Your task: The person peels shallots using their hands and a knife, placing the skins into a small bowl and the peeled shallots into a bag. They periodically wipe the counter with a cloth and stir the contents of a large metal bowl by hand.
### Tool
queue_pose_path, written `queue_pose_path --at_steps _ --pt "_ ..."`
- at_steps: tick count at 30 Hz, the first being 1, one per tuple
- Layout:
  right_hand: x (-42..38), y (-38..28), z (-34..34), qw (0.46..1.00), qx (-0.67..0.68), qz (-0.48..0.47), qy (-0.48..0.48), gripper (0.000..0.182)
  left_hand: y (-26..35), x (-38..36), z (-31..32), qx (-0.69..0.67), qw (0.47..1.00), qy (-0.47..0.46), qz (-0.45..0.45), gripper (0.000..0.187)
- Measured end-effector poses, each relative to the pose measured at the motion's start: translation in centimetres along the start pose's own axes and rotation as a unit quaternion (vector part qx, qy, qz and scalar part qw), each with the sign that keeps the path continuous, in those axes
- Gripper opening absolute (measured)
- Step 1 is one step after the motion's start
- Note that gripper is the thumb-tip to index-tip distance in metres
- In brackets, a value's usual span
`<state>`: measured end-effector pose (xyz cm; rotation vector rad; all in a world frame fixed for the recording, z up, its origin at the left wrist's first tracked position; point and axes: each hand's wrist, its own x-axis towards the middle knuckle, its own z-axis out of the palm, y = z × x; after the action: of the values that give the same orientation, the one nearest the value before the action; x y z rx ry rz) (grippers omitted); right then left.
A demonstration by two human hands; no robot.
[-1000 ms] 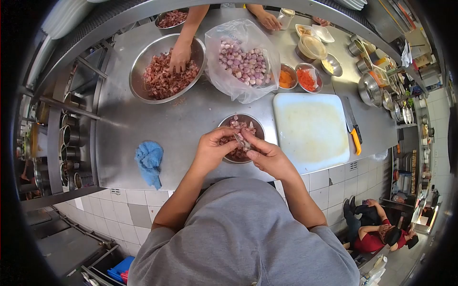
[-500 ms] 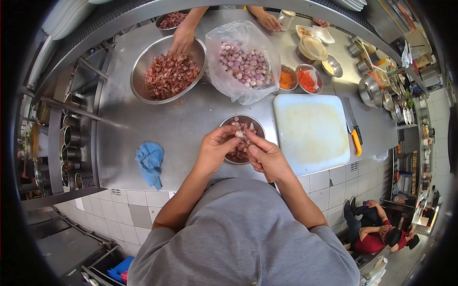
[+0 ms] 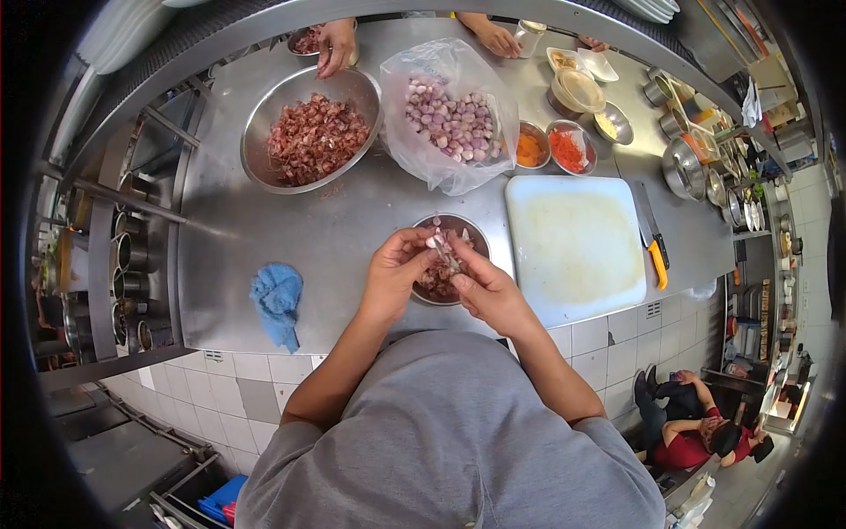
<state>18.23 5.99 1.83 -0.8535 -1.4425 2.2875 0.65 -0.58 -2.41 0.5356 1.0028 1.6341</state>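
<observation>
Both my hands work close together over a small steel bowl (image 3: 476, 231) of shallot skins. A small pale shallot (image 3: 434, 242) is pinched between the thumb and fingertips of my left hand (image 3: 394, 269). My right hand (image 3: 495, 293) is closed beside it, its index finger stretched towards the shallot. A thin pale strip shows between the hands; whether it is skin or a blade I cannot make out. Beyond the bowl stands a clear plastic bag (image 3: 397, 106) with many peeled shallots (image 3: 451, 119).
A large steel bowl (image 3: 251, 145) holds reddish-brown skins, with a co-worker's hand (image 3: 335, 48) above its far rim. Right of me lie a white cutting board (image 3: 577, 247) and an orange-handled knife (image 3: 658, 264). A blue cloth (image 3: 277, 300) lies left. Small bowls of chopped orange (image 3: 529, 148) and red (image 3: 568, 152) pieces stand behind the board.
The co-worker's hand has lifted out of the large bowl and moved back to its far rim. My right thumb and fingers have spread slightly apart around the pale strip; my left hand has shifted little.
</observation>
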Motion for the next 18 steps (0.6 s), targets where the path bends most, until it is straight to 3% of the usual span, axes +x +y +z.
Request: queue_pose_path --at_steps 2,12,14,18 --pt "0.4 0.9 0.1 0.988 -0.133 -0.072 0.029 0.054 0.0 -0.1 0.4 0.018 0.999 0.0 0.027 0.026" --pt "0.2 1.2 0.2 0.99 -0.117 -0.06 0.049 0.049 -1.3 -0.1 -0.5 -0.039 0.999 -0.028 0.021 0.019" --pt "-0.2 0.4 0.0 0.996 0.077 0.03 0.013 0.045 -0.6 -0.2 0.2 -0.095 0.995 -0.033 -0.009 0.016" --pt "-0.3 0.1 0.5 0.985 0.165 0.047 0.02 0.044 -0.1 -0.2 0.8 -0.141 0.988 -0.045 -0.043 0.016"
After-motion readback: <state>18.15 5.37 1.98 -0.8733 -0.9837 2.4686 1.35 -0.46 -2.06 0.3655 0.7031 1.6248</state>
